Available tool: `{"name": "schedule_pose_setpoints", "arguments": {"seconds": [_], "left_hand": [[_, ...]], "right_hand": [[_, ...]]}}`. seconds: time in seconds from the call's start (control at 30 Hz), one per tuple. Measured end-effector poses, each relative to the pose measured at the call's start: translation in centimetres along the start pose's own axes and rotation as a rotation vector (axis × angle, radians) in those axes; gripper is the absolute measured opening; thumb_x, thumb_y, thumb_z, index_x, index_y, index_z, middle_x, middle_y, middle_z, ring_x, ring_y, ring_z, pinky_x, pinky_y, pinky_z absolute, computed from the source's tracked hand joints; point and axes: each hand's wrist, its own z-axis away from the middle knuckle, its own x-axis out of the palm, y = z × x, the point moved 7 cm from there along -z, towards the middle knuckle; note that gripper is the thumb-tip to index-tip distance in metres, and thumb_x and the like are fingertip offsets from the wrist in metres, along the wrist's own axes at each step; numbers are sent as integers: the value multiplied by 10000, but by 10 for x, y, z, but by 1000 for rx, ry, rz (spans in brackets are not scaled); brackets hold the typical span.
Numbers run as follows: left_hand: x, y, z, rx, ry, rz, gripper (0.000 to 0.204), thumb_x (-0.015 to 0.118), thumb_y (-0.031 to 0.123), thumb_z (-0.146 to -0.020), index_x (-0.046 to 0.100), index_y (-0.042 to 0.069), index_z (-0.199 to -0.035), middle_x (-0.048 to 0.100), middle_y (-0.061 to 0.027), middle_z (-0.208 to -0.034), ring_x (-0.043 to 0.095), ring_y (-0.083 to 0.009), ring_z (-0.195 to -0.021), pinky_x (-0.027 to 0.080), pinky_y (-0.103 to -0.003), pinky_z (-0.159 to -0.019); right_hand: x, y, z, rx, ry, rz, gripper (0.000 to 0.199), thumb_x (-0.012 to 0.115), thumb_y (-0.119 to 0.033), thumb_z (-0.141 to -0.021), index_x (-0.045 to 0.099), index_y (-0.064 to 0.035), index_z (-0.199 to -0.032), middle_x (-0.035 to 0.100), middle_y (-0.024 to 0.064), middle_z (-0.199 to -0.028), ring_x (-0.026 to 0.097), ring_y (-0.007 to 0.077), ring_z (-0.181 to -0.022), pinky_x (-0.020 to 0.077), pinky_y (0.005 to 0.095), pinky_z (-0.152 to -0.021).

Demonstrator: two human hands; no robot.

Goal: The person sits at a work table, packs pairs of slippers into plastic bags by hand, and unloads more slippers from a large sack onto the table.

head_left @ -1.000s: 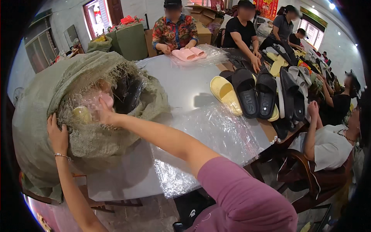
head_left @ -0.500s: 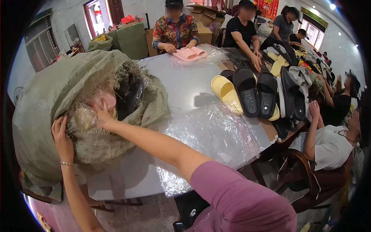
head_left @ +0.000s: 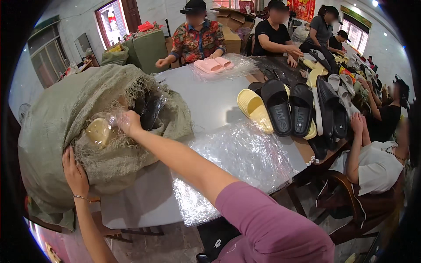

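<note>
Both hands work the coarse green woven sack [head_left: 66,127]: the left hand [head_left: 75,172] has slid lower, pressing flat against its side, while the right hand [head_left: 128,122] stays pinched on the clear-wrapped yellow slipper [head_left: 99,131] in its mouth.

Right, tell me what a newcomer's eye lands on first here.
First the big grey-green woven sack lying on the grey table at the left, its frayed mouth open, with the right hand reaching inside while the left hand presses its lower side. Then the row of black and yellow rubber slippers at the right.
</note>
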Motion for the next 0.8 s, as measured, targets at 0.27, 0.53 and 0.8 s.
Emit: {"name": "schedule_pose_setpoints", "arguments": {"seconds": [0.27,0.53,0.8], "left_hand": [[42,-14,8,29,-107,-233,563,398,-104,-774,389,26,-1322,408,-132,-1322,376,-315,-1227,337,-407,-1017],[57,-29,13,-27,-135,-131,610,408,-145,-737,407,54,-1314,403,-154,-1318,371,-324,-1231,339,-417,-1014],[60,10,3,-71,-139,60,481,454,-126,-704,502,-12,-1169,420,-177,-1290,367,-345,-1218,329,-403,-1018]], "right_hand": [[-102,10,-42,-145,-9,506,318,680,-400,-686,694,-89,-748,645,143,-707,635,281,-668,479,369,-623],[-254,37,-66,-66,415,572,136,559,-125,-714,619,-7,-686,619,181,-697,600,349,-658,450,463,-601],[-361,84,-20,366,518,835,222,602,-145,-742,643,60,-816,633,223,-764,640,321,-775,505,407,-661]]}}
